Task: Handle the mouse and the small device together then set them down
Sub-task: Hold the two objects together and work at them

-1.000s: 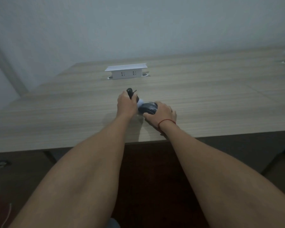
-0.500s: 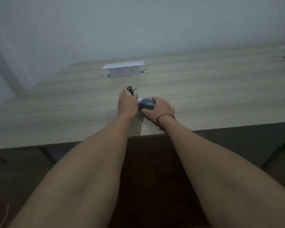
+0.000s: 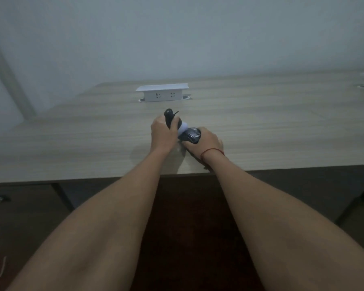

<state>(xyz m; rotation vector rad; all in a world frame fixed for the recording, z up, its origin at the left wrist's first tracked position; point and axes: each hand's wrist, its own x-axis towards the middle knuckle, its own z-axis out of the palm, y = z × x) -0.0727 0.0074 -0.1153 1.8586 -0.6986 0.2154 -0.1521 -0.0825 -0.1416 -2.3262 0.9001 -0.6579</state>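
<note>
Two bare forearms reach over the near edge of a wooden table (image 3: 282, 127). The right hand (image 3: 208, 141) curls its fingers around a dark mouse (image 3: 192, 135); the left hand (image 3: 162, 133) grips a small device (image 3: 172, 120), touching the mouse. Farther back stands a white socket box (image 3: 162, 94)

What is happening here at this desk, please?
A person is handling two things over a wooden desk. The left hand grips a small dark device with a pale rounded end, and the right hand holds a dark mouse. The two things are pressed together between the hands. Neither is set down yet. A white socket box stands behind them.
</note>
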